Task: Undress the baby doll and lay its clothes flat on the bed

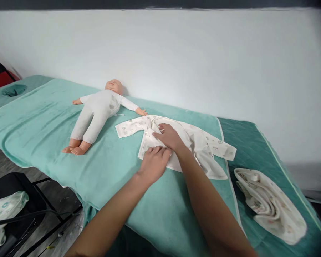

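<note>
While both hands press flat: baby shirt, spread on teal towel beside doll.
Left hand & right hand open, palms down, gripping nothing. Fabric likely light, soft, limp; best pinched at hem/sleeve edges.

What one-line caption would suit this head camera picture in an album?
Both hands, left hand and right hand, press flat on a printed baby garment spread beside a doll on a green towel.
</note>
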`<state>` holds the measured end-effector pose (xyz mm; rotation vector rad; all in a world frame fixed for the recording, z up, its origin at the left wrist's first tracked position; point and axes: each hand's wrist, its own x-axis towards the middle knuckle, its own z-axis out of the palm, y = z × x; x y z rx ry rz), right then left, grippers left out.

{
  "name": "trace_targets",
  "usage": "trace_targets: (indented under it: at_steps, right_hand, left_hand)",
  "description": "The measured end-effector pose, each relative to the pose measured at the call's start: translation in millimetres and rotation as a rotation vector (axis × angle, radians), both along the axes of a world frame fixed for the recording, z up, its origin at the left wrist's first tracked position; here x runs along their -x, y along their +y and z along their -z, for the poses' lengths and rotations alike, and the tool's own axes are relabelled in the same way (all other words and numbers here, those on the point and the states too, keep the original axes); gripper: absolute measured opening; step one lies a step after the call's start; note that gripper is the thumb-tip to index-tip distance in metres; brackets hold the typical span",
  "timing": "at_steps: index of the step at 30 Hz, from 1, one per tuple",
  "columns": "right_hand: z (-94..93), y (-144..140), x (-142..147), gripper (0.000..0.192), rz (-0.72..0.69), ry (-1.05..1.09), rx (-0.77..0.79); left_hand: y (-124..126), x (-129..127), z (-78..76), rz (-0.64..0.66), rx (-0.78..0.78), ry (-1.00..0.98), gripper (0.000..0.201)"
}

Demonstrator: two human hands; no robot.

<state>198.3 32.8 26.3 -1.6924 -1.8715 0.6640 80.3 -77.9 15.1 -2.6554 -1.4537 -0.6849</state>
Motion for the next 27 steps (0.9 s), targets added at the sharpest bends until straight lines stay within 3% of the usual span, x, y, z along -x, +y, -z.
trace_targets:
  at_steps: [5, 8, 12, 22, 27]
  right_hand:
    - [12.9, 2.1, 4.8, 0.029, 0.042, -0.23, -0.139]
    - [11.5, -3.7, 4.9, 0.036, -0.006, -0.281, -0.214]
    - [11.6, -5.6, 6.7, 0.04, -0.171, -0.293, -0.308]
    - [7.4, 11.6, 3.1, 0.028, -0.25, -0.297, -0.166]
    - [8.7, 15.5, 4.3, 0.018, -0.125, -0.26, -0.179]
  left_hand:
    - [-5.2, 10.9, -3.1, -0.165, 0.101, 0.096, 0.014]
    - [-2.7, 12.5, -2.4, -0.154, 0.159, 0.111, 0.016]
    - [0.2, 10.3, 0.5, -0.104, 0.194, 0.083, 0.02]
    - [1.2, 9.5, 2.1, -0.069, 0.187, 0.057, 0.016]
    - [-0.7, 9.2, 3.7, -0.085, 0.142, -0.187, 0.035]
